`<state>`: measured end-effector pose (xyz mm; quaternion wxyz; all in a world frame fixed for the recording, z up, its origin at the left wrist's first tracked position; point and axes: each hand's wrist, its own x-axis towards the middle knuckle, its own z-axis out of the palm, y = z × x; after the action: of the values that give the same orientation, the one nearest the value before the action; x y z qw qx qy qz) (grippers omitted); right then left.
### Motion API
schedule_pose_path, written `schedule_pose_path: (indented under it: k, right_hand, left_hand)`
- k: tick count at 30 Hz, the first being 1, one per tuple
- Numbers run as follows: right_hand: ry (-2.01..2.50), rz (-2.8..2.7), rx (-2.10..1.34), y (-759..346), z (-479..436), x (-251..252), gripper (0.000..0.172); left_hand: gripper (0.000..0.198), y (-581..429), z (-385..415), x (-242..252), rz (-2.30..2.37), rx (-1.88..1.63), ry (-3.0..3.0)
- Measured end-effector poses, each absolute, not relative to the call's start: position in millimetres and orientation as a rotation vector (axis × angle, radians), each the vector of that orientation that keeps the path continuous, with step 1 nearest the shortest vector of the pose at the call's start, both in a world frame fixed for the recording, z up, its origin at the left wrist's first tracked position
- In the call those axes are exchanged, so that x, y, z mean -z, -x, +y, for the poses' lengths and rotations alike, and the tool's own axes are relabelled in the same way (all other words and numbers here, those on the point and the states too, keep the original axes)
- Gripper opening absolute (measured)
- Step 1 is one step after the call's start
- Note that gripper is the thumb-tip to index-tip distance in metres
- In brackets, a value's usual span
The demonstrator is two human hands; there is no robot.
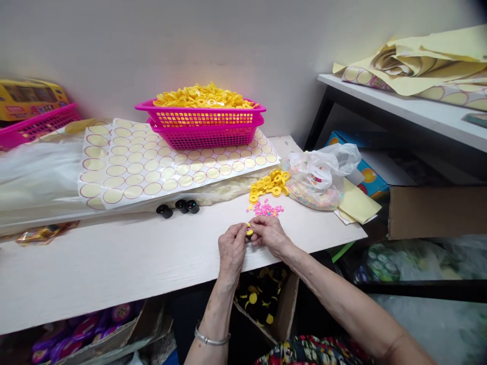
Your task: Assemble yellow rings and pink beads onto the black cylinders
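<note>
Both hands meet on one small yellow ring (249,231). The left hand (232,249) pinches it from its side with thumb and forefinger closed, and the right hand (271,234) closes its fingertips on the other side. The ring sits low over the near edge of the white table (114,263). Held from both sides like this, the piece looks steadied for fine finger work, with the wrists close to the board. A metal bangle (211,338) circles the left wrist.

Just beyond the fingers lies a scatter of tiny pink beads (267,208), then a loose heap of yellow rings (268,184), both within easy reach, probably kept there for that reason. A crumpled plastic bag (321,177) of coloured bits lies beside the heap. Three small black caps (178,206) lie to the left, apart from the hands.

Further back, a sheet of round stickers (144,165) lies under a stacked pink basket (205,126) heaped with more yellow rings. Below the table edge an open cardboard box (283,309) holds black and yellow parts. A shelf (411,109) on the right carries peeled yellow backing paper (418,66), against a plain pale wall
</note>
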<state>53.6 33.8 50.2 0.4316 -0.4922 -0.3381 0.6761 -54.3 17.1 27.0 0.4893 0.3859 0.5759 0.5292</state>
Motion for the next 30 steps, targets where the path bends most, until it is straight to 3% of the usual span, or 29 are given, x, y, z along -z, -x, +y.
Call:
schedule_pose_path:
  k: [7, 30]
  right_hand:
    - [1.242, -0.872, -1.670, -51.3, 31.3, -40.2, 0.036]
    - [1.297, -1.097, -1.436, -54.9, 26.5, -38.4, 0.026]
  left_hand:
    - [0.035, 49.5, 19.3, -35.0, 1.404, -1.246, -0.913]
    - [0.038, 51.7, 20.0, -31.2, 1.363, -1.186, -0.935]
